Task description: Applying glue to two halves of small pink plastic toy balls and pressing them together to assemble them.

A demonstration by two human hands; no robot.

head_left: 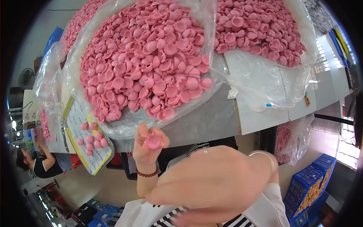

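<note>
My left hand [145,145] is raised near the table's front edge, fingers pinched around one small pink round cap [153,141]; a dark red bead bracelet circles its wrist. My right hand [211,178] is close to the camera and blurred, back of the hand up, a ring on one finger and a pale bangle at the wrist; I see nothing in it. Just beyond the left hand lies a big heap of the same pink caps [147,56] on a clear plastic sheet [128,128].
A second pile of pink caps [257,26] lies on plastic at the right. A flat tray [79,113] with a few pink caps sits at the left table edge. Another person [41,162] sits far left. Blue crates [310,185] stand on the floor at the right.
</note>
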